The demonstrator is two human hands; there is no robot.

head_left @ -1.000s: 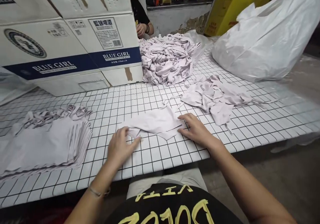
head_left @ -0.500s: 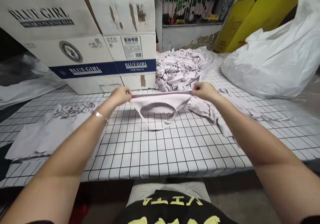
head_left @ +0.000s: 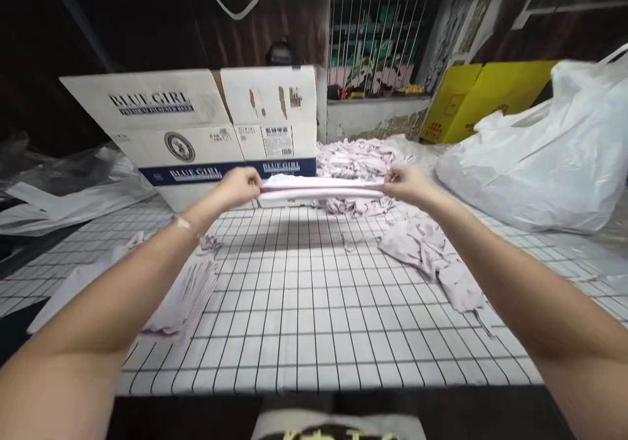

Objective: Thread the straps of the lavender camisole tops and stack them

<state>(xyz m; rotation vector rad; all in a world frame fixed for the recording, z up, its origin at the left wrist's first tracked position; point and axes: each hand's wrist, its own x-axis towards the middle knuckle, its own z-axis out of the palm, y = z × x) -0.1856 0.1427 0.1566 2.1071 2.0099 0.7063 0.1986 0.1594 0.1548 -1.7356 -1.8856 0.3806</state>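
Observation:
A pale pink garment (head_left: 321,187) is stretched level above the table between my two hands, its body seen nearly edge-on. My left hand (head_left: 240,186) pinches its left end and my right hand (head_left: 405,184) pinches its right end, the fingers of both closed. Beneath my left forearm lies a layered stack of similar pale pink pieces (head_left: 189,289), partly hidden by the arm. Near my right forearm, several crumpled pink pieces (head_left: 426,247) lie loosely on the table. A large heap of the same cloth (head_left: 358,157) sits behind the held garment.
The table (head_left: 314,322) has a white cover with a black grid. A white BLUE GIRL carton (head_left: 201,146) stands at the back left. A full white plastic bag (head_left: 534,165) rests at the right, before a yellow box (head_left: 461,97). Clear plastic (head_left: 112,172) lies far left.
The garment has been lifted off the table and swung up, so its hanging part with the openings no longer shows. My view has tilted upward.

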